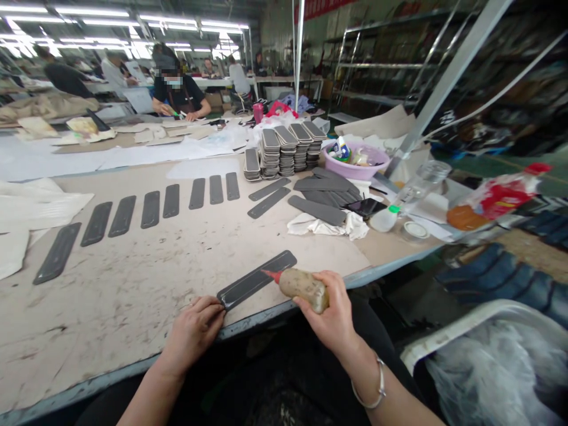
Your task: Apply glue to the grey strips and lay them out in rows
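Observation:
My left hand (pixel 197 328) is closed at the near left end of a long dark grey strip (pixel 255 281) with rounded corners, its fingertips gripping that end. A shiny wet line runs round the strip's border. Wrapped in my right hand (pixel 331 310) is a cloudy, stained glue bottle (pixel 304 289) with a red nozzle. The bottle is tilted, and its tip points left, at or just above the strip's middle; whether it touches I cannot tell. Farther back, several similar strips (pixel 151 209) lie in a row, some with the same shiny outline.
Stacks of pale-edged strips (pixel 286 151) stand at the back beside a lilac basin (pixel 355 168). Loose dark pieces (pixel 328 189), a phone (pixel 366 207) and a clear bottle (pixel 419 183) lie to the right. White fabric (pixel 35 207) is at the left. A co-worker (pixel 180 89) works across the table.

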A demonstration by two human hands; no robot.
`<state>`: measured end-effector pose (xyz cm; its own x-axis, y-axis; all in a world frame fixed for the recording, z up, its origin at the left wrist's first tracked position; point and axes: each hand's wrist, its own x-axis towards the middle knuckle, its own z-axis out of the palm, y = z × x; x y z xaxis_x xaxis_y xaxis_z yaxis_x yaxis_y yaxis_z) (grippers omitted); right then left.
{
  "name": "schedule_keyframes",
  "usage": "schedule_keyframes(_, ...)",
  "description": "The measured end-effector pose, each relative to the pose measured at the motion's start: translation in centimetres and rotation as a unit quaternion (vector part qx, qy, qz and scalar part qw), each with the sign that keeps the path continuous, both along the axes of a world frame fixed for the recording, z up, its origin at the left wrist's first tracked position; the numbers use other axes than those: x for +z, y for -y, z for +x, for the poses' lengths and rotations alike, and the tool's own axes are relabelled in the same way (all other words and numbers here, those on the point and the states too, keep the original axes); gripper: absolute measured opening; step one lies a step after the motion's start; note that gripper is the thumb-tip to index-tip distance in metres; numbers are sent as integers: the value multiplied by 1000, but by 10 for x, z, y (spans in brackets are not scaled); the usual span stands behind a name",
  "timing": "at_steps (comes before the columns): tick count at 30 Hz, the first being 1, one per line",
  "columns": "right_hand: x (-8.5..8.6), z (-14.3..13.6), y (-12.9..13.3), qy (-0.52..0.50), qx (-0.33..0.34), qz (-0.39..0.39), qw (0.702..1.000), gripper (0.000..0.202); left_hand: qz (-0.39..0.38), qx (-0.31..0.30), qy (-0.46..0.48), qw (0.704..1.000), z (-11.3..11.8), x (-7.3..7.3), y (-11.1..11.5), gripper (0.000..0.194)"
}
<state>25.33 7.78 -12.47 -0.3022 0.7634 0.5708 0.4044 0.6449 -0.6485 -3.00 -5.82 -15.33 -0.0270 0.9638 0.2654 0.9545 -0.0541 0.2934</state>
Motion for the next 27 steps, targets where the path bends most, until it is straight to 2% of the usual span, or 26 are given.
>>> schedule_keyframes(3, -1, -19, 13, 11, 83, -44, 996, 47, -4, 12, -17, 1000, 3, 1, -2, 19)
schedule_keyframes(5, -1, -26, 16, 37, 104, -59, 992, 50, 1, 17, -33, 999, 5, 1, -2, 18)
schedule_keyframes(8, -1, -21, 10, 60, 57, -65, 995, 48, 18, 17, -51, 998, 6, -1, -3, 18)
schedule_keyframes(12, 1, 1, -10, 62, -51, -52, 995, 40, 37, 14, -64, 997, 6, -5, -5, 18)
schedule_keyframes(15, 2, 14, -23, 44, -95, -31, 994, 40, 36, 11, -68, 997, 5, -6, -5, 18)
schedule_keyframes(19, 1, 16, -34, 17, -123, -13, 992, 43, 32, 14, -65, 997, 4, -7, -5, 17)
schedule_keyframes(27, 1, 20, -34, 65, -135, -35, 988, 42, 45, 6, -50, 998, 5, -6, -5, 13)
